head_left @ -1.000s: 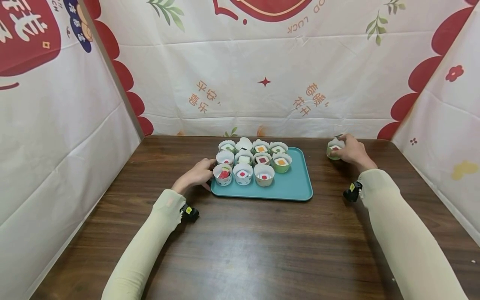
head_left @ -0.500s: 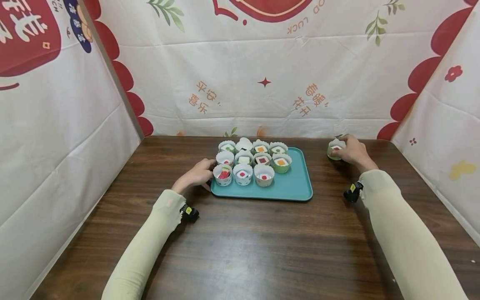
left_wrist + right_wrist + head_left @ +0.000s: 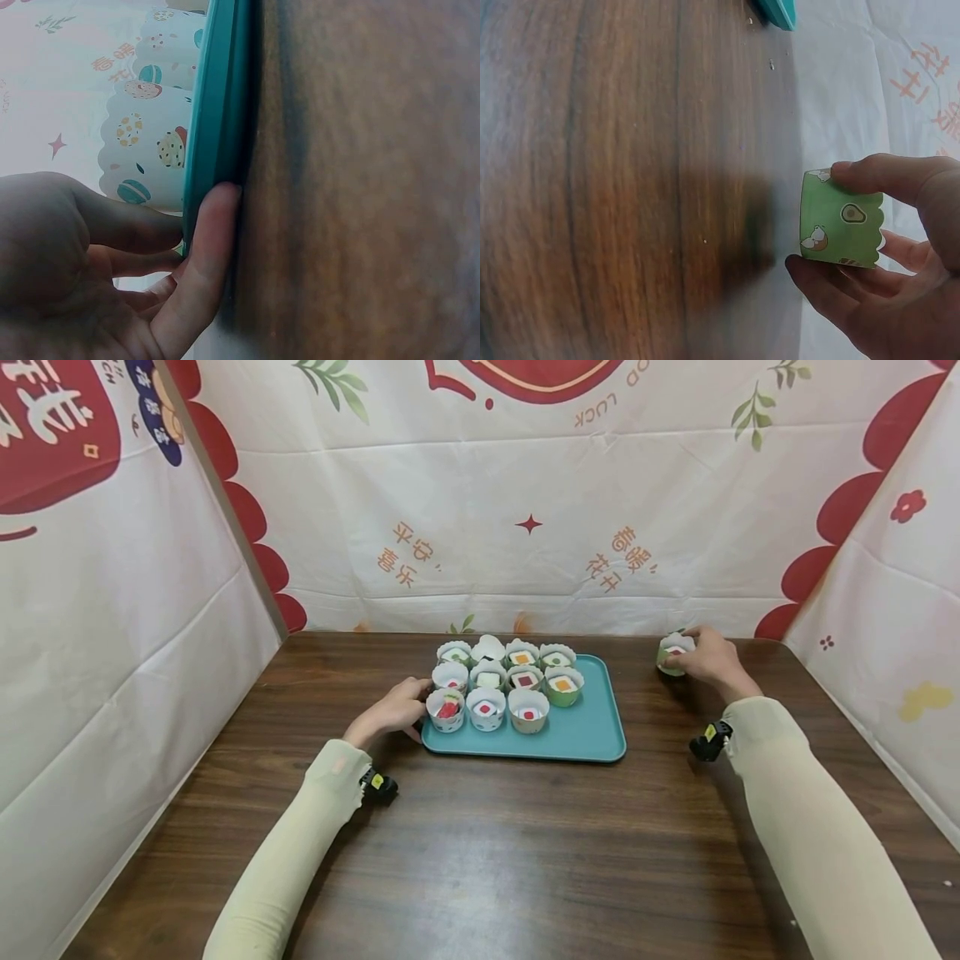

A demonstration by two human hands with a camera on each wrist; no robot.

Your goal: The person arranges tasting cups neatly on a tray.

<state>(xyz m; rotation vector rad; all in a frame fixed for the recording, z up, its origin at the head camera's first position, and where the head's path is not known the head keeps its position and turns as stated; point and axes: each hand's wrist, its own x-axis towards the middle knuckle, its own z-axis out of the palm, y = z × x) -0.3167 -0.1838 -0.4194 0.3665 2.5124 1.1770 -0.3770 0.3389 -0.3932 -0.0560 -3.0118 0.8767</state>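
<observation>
My left hand [image 3: 396, 703] is at the left end of a teal tray [image 3: 585, 731]. The left wrist view shows its thumb [image 3: 214, 232] against the outer side of the tray and fingers on the rim, pinching it. Away to the right, near the table's far edge, my right hand [image 3: 711, 662] grips a green paper baking cup [image 3: 844, 217] between thumb and fingers. It has a scalloped rim and an avocado print; a white piece with a red middle shows inside. In the right wrist view the cup is held off the table, its shadow below.
Several paper baking cups [image 3: 528, 718] with small coloured pieces stand in rows on the tray's left and middle. One front cup [image 3: 446, 720] holds something red and green. A printed white cloth [image 3: 480, 560] hangs behind the brown wooden table [image 3: 480, 860].
My right hand and the green baking cup have shifted slightly right and up in the head view. The left hand, the tray and its cups stay put.
</observation>
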